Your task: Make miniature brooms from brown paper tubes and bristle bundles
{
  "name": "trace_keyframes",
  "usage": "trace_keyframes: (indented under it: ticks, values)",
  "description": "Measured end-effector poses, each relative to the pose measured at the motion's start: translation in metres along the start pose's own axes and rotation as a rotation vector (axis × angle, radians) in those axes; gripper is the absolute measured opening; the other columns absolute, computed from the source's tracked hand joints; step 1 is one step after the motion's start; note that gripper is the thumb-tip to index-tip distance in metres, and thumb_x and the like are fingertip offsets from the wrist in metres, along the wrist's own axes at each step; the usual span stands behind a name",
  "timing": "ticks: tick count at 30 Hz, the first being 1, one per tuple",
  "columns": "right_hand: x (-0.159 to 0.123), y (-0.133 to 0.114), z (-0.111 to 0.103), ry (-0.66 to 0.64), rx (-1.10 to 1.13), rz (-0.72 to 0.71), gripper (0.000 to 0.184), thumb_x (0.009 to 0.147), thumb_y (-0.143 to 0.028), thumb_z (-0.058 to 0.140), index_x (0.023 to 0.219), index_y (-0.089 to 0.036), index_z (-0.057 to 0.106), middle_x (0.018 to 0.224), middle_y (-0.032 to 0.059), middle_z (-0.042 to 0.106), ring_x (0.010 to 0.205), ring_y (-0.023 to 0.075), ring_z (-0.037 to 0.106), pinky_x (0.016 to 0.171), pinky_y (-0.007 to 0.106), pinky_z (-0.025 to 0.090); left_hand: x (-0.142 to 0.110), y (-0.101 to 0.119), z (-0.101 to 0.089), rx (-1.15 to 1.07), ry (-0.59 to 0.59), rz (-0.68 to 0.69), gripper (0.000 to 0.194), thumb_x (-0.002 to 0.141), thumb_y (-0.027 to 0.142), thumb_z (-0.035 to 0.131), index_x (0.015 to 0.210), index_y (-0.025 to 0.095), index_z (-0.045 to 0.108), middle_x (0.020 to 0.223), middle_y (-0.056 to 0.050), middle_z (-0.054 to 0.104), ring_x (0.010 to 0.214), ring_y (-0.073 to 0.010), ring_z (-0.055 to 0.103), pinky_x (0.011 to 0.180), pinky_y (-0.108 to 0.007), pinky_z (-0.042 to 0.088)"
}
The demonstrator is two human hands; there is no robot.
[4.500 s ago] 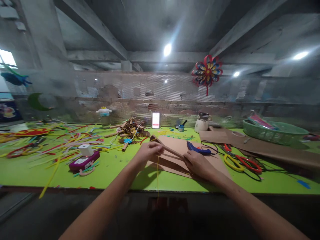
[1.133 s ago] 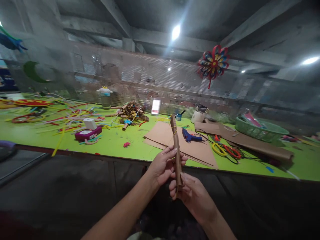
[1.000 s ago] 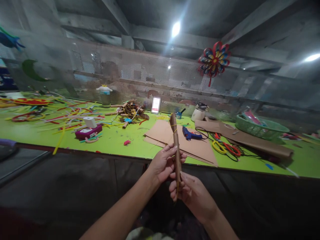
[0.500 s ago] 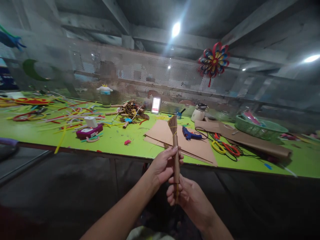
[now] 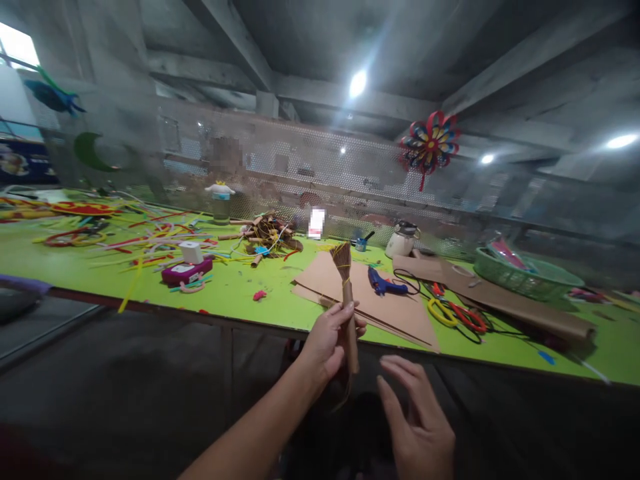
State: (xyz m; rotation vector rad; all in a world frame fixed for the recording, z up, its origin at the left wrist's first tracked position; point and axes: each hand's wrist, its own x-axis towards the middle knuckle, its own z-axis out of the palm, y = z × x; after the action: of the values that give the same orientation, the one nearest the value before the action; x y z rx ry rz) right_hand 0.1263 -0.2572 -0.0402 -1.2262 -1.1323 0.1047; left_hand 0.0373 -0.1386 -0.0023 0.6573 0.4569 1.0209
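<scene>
A small brown paper broom (image 5: 349,293) is upright in front of me, its fringed head spread at the top and bound with yellow string. My left hand (image 5: 330,340) closes its fingers around the handle. A loose end of yellow string dangles below the handle. To the right and lower, my right hand (image 5: 417,413) holds nothing, its thumb and fingers apart, clear of the handle. Behind the broom, sheets of brown paper (image 5: 395,320) lie at the table's near edge, with a blue glue gun (image 5: 385,283) on them.
On the green table (image 5: 240,277) lie yellow-handled scissors (image 5: 443,312), a purple box (image 5: 186,272), a pile of brown paper pieces (image 5: 273,233) and scattered coloured strips (image 5: 150,243). A green basket (image 5: 530,273), a kettle (image 5: 403,240) and a rolled brown sheet (image 5: 525,308) stand or lie at right.
My right hand has let go of the handle's lower end and moved right, its fingers opening. My left hand keeps its grip. The broom head leans slightly more left.
</scene>
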Motion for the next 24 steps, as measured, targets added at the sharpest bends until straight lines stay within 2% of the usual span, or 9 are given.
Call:
trace_keyframes:
  ticks: [2, 4, 10, 12, 14, 16, 18, 21, 24]
  values:
    - [0.013, -0.003, -0.007, 0.009, -0.058, 0.011, 0.007, 0.075, -0.03, 0.065, 0.074, -0.024, 0.067, 0.072, 0.003, 0.063, 0.072, 0.0199, 0.056, 0.07, 0.029, 0.043, 0.001, -0.001, -0.001, 0.041, -0.014, 0.026, 0.023, 0.075, 0.02, 0.067, 0.095, 0.009, 0.065, 0.062, -0.003, 0.059, 0.06, -0.0109, 0.056, 0.065, -0.022, 0.047]
    - [0.035, -0.003, -0.013, -0.041, -0.133, 0.047, 0.017, 0.076, -0.035, 0.064, 0.065, -0.022, 0.064, 0.058, 0.0008, 0.056, 0.057, 0.0166, 0.05, 0.057, 0.027, 0.039, 0.001, -0.003, -0.003, 0.085, -0.029, 0.053, 0.027, 0.072, 0.023, 0.07, 0.094, 0.008, 0.066, 0.063, -0.002, 0.058, 0.06, -0.0103, 0.055, 0.062, -0.021, 0.045]
    - [0.116, 0.001, -0.009, -0.201, -0.197, -0.119, 0.037, 0.084, -0.041, 0.052, 0.055, -0.019, 0.056, 0.049, -0.0015, 0.044, 0.047, 0.0124, 0.04, 0.05, 0.027, 0.034, 0.0, -0.01, -0.007, 0.245, -0.054, 0.188, 0.032, 0.07, 0.037, 0.071, 0.088, 0.011, 0.067, 0.065, -0.001, 0.056, 0.059, -0.0102, 0.051, 0.058, -0.02, 0.041]
    - [0.138, -0.004, -0.001, -0.31, -0.272, -0.281, 0.023, 0.083, -0.037, 0.054, 0.078, -0.018, 0.066, 0.062, 0.0018, 0.054, 0.057, 0.0155, 0.049, 0.058, 0.029, 0.04, -0.001, -0.01, -0.007, 0.319, -0.041, 0.21, 0.032, 0.07, 0.038, 0.07, 0.086, 0.011, 0.067, 0.061, 0.0, 0.055, 0.057, -0.0101, 0.049, 0.056, -0.02, 0.039]
    - [0.155, -0.012, 0.008, -0.398, -0.404, -0.486, 0.029, 0.081, -0.033, 0.057, 0.106, -0.019, 0.064, 0.086, 0.008, 0.059, 0.079, 0.0218, 0.053, 0.073, 0.036, 0.043, -0.004, -0.009, -0.005, 0.382, -0.029, 0.223, 0.03, 0.07, 0.038, 0.069, 0.084, 0.011, 0.067, 0.059, 0.001, 0.054, 0.054, -0.0096, 0.047, 0.053, -0.02, 0.036]
    - [0.165, -0.019, 0.019, -0.428, -0.566, -0.651, 0.036, 0.077, -0.031, 0.061, 0.112, -0.02, 0.062, 0.106, 0.0128, 0.056, 0.099, 0.0283, 0.048, 0.084, 0.044, 0.04, -0.008, -0.008, -0.003, 0.433, -0.028, 0.224, 0.028, 0.07, 0.037, 0.068, 0.081, 0.011, 0.066, 0.056, 0.002, 0.054, 0.05, -0.0087, 0.044, 0.049, -0.019, 0.033]
    - [0.171, -0.023, 0.031, -0.433, -0.665, -0.742, 0.024, 0.076, -0.027, 0.063, 0.098, -0.021, 0.067, 0.118, 0.0132, 0.052, 0.11, 0.0321, 0.04, 0.089, 0.05, 0.035, -0.013, -0.007, -0.001, 0.473, -0.037, 0.215, 0.026, 0.073, 0.037, 0.065, 0.079, 0.012, 0.065, 0.053, 0.003, 0.052, 0.046, -0.008, 0.041, 0.047, -0.02, 0.031]
    - [0.179, -0.022, 0.047, -0.415, -0.578, -0.724, 0.014, 0.08, -0.021, 0.056, 0.07, -0.019, 0.066, 0.117, 0.0116, 0.055, 0.112, 0.0311, 0.038, 0.091, 0.051, 0.032, -0.018, -0.006, 0.001, 0.503, -0.047, 0.201, 0.025, 0.074, 0.036, 0.062, 0.079, 0.012, 0.065, 0.05, 0.003, 0.051, 0.044, -0.0087, 0.042, 0.045, -0.02, 0.031]
    - [0.197, -0.014, 0.054, -0.362, -0.309, -0.496, 0.016, 0.079, -0.024, 0.056, 0.064, -0.019, 0.059, 0.1, 0.0113, 0.062, 0.102, 0.0275, 0.047, 0.091, 0.047, 0.034, -0.021, -0.008, 0.0, 0.515, -0.058, 0.191, 0.025, 0.073, 0.034, 0.061, 0.086, 0.012, 0.065, 0.05, 0.003, 0.052, 0.043, -0.0094, 0.045, 0.045, -0.02, 0.032]
